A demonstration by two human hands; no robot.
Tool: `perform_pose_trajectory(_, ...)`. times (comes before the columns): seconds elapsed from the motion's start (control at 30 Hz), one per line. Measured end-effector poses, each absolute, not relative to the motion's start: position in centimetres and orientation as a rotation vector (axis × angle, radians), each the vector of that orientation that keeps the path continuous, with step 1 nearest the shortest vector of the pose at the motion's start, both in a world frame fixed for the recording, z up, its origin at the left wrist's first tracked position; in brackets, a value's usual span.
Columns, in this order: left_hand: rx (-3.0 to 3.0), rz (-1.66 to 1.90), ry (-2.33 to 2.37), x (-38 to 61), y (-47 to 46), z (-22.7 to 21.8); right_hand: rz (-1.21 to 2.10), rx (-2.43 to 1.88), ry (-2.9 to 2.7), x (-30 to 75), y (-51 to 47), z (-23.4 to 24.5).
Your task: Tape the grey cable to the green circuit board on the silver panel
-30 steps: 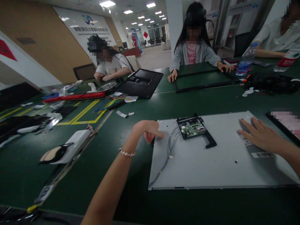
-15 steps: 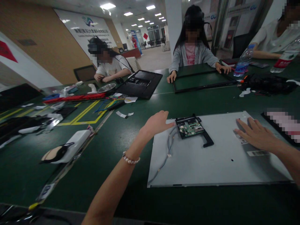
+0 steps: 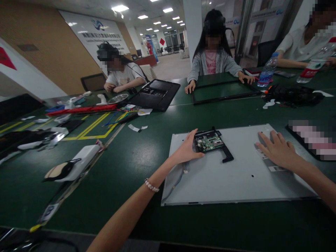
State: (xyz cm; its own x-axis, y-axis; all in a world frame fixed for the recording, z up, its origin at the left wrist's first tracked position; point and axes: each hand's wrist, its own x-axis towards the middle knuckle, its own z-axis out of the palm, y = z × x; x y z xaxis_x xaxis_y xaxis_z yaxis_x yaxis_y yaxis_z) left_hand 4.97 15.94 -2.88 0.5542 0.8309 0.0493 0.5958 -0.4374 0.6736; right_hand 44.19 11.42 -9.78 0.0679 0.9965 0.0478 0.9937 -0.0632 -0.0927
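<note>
Left hand [image 3: 186, 150] is curved round the green circuit board's [image 3: 210, 141] left edge, grip unclear; right hand [image 3: 279, 148] is spread flat, ungrasping, on the grey display panel [image 3: 223, 185] beneath, presumably so everything's steadied.

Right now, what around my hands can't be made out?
All in the head view:
- Cables: upper stretch hidden behind the left hand.
- Circuit board: left end covered by that hand; whether it is gripped can't be told.
- Silver panel: underside faces the table; right edge partly behind the right hand and forearm.
- Label: print too small and blurred.
</note>
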Motion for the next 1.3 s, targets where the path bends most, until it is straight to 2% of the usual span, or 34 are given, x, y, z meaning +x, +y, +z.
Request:
perform_pose_trajectory(0.17, 2.180, 0.563, 1.133, 5.6, 15.5, -2.7, -0.034, -2.203, -2.058, 43.3, 11.0, -9.1)
perform_pose_trajectory(0.47, 2.184, 0.435, 0.981, 8.3, 12.5, -2.1, -0.015, -2.189, -2.047, 41.7, 10.5, -8.3)
perform_pose_trajectory(1.1, 2.149, 0.330, 0.901, 6.8, 12.8, -1.8, -0.124, -2.156, -2.090, 41.4, 10.0, -7.9)
perform_pose_trajectory(1.2, 2.134, 0.367, 0.901, 6.8, 12.8, -1.9, -0.207, -2.059, -2.097, 41.4, 10.0, -7.6)
perform_pose_trajectory(1.3, 2.138, 0.378, 0.907, 6.8, 12.6, -2.0, -0.008, -1.788, -2.215, 40.7, 10.3, -7.0)
